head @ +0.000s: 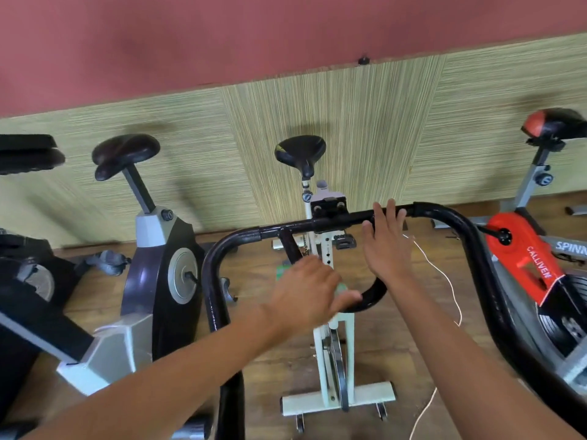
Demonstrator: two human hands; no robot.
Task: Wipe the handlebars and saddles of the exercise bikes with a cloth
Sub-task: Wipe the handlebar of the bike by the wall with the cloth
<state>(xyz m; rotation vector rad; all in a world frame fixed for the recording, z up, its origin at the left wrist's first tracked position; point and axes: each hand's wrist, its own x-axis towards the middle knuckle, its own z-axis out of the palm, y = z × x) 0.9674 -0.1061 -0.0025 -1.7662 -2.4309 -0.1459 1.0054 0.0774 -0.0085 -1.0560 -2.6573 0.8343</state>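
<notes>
My left hand point(305, 290) lies over the inner loop point(368, 300) of the black handlebar point(444, 217), fingers point(344, 298) curled down over something pale green, thumb out along the tube; I judge this to be the cloth point(341, 289), though only a sliver shows and I cannot be sure. My right hand point(386, 246) is flat, fingers point(390, 211) straight and slightly spread, tips at the crossbar point(286, 230); whether they touch it or hover just off it I cannot tell. Progress, judged: the white bike's point(333, 376) handlebar is in hand, at the inner loop; nothing shows which tubes are already clean. Its saddle point(300, 152) stands beyond the bar, untouched by either hand. Also left, as far as I can judge: the brown saddle point(125, 155) of the dark bike point(162, 281) to my left, the red-and-black saddle point(552, 123) of the red bike point(521, 258) to my right, and their bars, which are out of view or unclear. Room: the outer bends of the handlebar sweep wide and down on both sides, open to a sliding wipe. The clamp block point(327, 206) at centre interrupts the crossbar. The neighbouring bikes stand near, the red one just beside the right bend. A thin white cord point(444, 281) trails across the wooden floor point(397, 344) under my right forearm; possible snag when I step round to the saddle by the wall point(349, 122).
</notes>
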